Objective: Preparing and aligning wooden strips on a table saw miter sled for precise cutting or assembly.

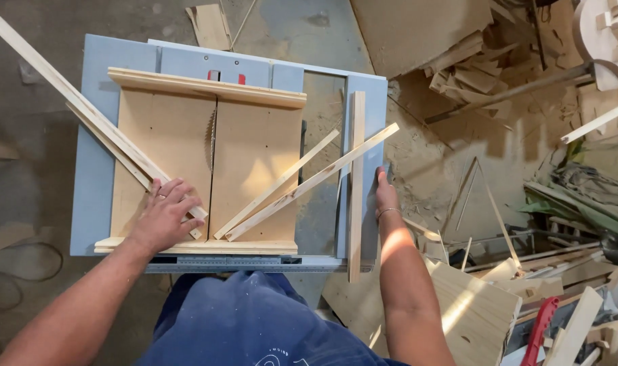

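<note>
A grey table saw carries a plywood sled with the saw blade showing in its middle slot. My left hand presses flat on the near ends of long thin wood strips that run diagonally off to the upper left. My right hand rests on the saw's right edge, touching an upright wood strip. Two more thin strips lie slanted across the sled's right half, between my hands.
Wood offcuts and sawdust are piled on the floor at the upper right. Plywood pieces, loose strips and a red-handled tool lie at the lower right. A cable curls on the floor at the left.
</note>
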